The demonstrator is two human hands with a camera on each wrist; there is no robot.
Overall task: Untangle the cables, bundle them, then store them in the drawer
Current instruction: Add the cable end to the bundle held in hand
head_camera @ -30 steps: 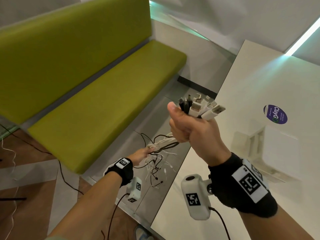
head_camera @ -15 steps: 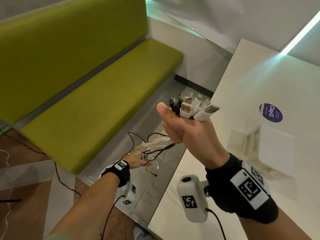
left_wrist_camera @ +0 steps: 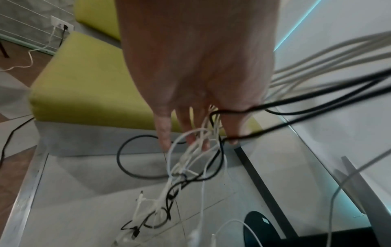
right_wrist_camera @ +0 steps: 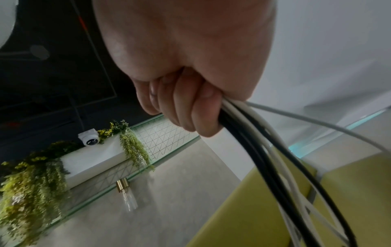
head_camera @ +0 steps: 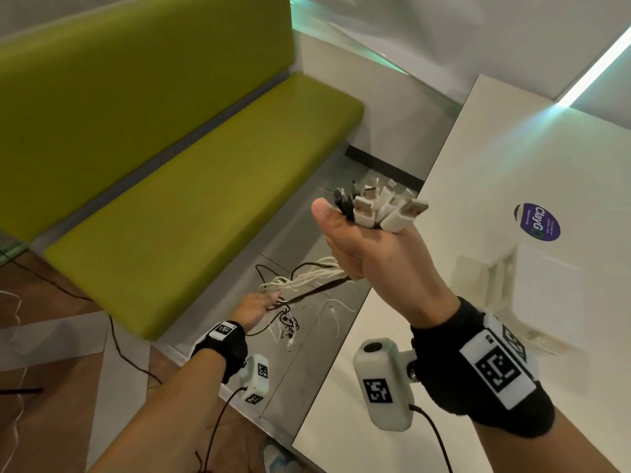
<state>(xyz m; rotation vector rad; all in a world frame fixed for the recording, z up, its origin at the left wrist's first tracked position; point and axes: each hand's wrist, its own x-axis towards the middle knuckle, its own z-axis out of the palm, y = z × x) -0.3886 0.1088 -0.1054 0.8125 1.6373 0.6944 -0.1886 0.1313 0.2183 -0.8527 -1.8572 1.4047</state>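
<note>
1. Head view: right hand is raised beside the near edge of the white table, fist clenched round the cables. Connector plugs, white and black, fan out above the thumb.
2. Head view: left hand is lower, between the green bench and the table, fingers extended into the strands. Loose ends dangle toward the floor beside the table.
3. Left wrist view: fingers are straight and spread, white and black cables threaded between them, combed rather than gripped. A tangle hangs below, over the floor in front of the bench.
4. Right wrist view: fingers are curled tight on the cables, which trail down toward the bench.
</note>
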